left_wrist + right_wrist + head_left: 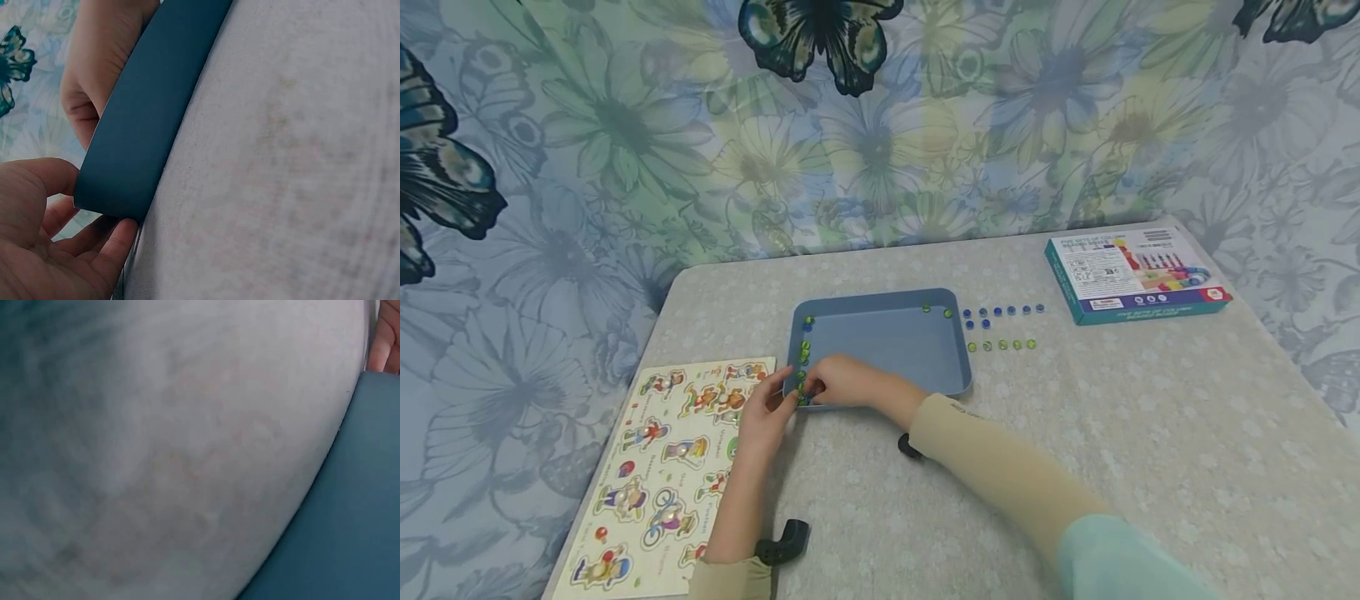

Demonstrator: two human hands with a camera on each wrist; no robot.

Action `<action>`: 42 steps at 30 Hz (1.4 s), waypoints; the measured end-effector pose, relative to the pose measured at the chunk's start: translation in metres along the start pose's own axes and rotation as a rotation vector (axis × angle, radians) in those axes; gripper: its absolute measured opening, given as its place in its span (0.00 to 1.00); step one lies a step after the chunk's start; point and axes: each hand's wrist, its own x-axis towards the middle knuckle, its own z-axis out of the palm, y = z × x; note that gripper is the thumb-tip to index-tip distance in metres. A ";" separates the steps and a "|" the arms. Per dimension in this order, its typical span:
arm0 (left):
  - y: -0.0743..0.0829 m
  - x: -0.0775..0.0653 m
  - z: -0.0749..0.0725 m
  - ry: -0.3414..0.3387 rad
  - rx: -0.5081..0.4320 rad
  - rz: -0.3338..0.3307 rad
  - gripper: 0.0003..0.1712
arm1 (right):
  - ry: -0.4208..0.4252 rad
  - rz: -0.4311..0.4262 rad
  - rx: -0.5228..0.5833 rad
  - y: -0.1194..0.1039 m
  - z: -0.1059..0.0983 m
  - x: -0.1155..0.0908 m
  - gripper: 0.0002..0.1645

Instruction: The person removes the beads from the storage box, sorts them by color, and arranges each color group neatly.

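Observation:
A shallow blue tray (880,350) lies on the table, with small round green beads (805,350) and a blue bead (808,327) along its left side. My left hand (765,421) grips the tray's near left corner; in the left wrist view its thumb (59,175) bends at the rim and other fingers sit at the corner's base. My right hand (850,379) reaches inside over the near wall, fingers curled and fingertips at the beads in that corner. I cannot tell whether it pinches a bead. Two green beads (947,313) lie at the far right corner.
Right of the tray, blue beads (997,311) and green beads (1003,344) stand in rows on the table (1112,417). A game box (1138,271) lies at the back right. A picture puzzle board (662,475) is at the left. A patterned wall covering (880,167) rises behind.

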 end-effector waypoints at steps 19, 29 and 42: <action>-0.001 0.001 0.001 0.022 0.003 0.007 0.24 | 0.075 -0.025 0.037 0.017 -0.008 -0.016 0.05; 0.000 0.000 0.001 0.001 -0.009 0.001 0.24 | 0.176 -0.042 0.223 0.046 -0.039 -0.065 0.06; 0.002 -0.002 -0.001 0.001 -0.011 0.002 0.24 | 0.410 0.289 0.079 0.135 -0.114 -0.175 0.08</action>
